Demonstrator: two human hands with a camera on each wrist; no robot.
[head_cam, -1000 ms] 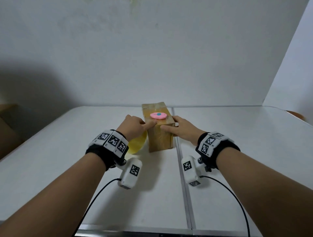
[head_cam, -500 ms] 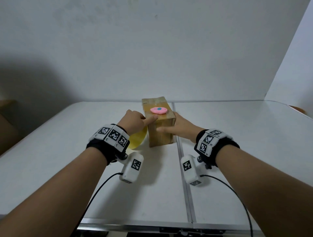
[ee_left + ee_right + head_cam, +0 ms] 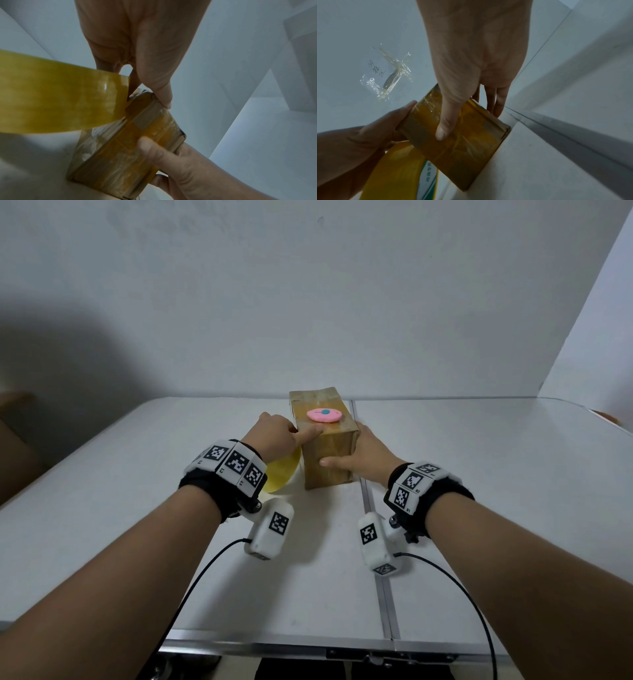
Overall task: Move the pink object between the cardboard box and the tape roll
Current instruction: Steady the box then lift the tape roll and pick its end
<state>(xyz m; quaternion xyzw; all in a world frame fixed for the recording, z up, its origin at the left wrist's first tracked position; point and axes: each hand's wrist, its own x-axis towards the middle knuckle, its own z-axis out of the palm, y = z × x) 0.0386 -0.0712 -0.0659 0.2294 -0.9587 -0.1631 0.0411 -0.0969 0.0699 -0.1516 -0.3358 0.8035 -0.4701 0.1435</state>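
A tall cardboard box (image 3: 329, 453) wrapped in tape stands mid-table, with the flat pink object (image 3: 323, 415) lying on its top. The yellow tape roll (image 3: 281, 474) leans right against the box's left side, partly hidden by my left hand (image 3: 277, 436). That hand grips the box's upper left edge, thumb on the top corner. My right hand (image 3: 363, 457) holds the right side, thumb across the front face. The left wrist view shows the tape roll (image 3: 60, 101) touching the box (image 3: 128, 155). The right wrist view shows the thumb pressed on the box (image 3: 467, 151).
The white table has a seam (image 3: 373, 525) running front to back just right of the box. White walls close the back and right. A patch of clear tape (image 3: 388, 75) sticks to a white surface. A brown object (image 3: 13, 440) sits beyond the left edge.
My right thumb has slid lower on the box's front face. Both hands keep their hold, and the pink object still lies on top.
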